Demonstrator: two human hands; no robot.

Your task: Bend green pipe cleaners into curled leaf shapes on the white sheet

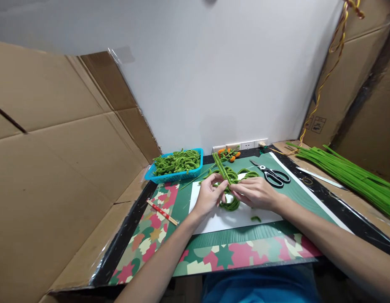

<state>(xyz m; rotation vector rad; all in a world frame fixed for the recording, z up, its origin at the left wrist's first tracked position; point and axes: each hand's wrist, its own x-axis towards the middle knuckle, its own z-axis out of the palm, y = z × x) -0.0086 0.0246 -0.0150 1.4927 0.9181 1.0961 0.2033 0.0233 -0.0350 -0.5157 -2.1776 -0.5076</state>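
Note:
Several straight green fuzzy stems stick up between my two hands over a white sheet. My left hand is closed on them, thumb and fingers pressed together near their lower end. The fingers of my right hand pinch the same lower end from the right side. Coiled green fuzzy loops lie on the sheet beneath and behind the hands, partly hidden by them. A small curled green piece rests on the sheet below my right hand.
A blue basket of curled green pieces stands back left. Orange-tipped stems lie by the wall, black-handled scissors right of them. Long green stems lie far right beside a white strip. Wrapped chopsticks lie left; cardboard walls the left side.

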